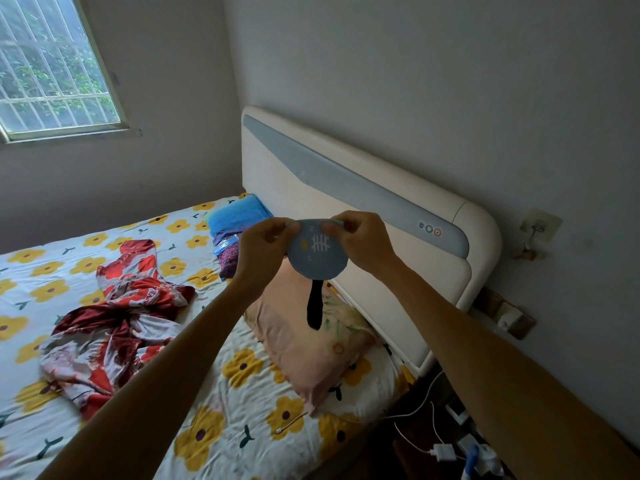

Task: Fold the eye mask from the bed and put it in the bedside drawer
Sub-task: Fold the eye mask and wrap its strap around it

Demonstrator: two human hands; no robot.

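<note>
Left hand and right hand: raised above pink rectangular fabric pillow, pinching top corners of folded round blue cloth eye mask; black strap hung below.

- The bed carries a white sheet printed with yellow flowers and runs from the headboard toward the window wall.
- A crumpled red-and-white quilt lies on the sheet, left of the middle.
- A pink pillow rests against the base of the headboard, near the right edge.
- A blue pillow lies in the far corner, touching the headboard.
- A purple patterned cloth sits just in front of the blue pillow.
- A white cable end lies on the sheet near the right edge.
</note>
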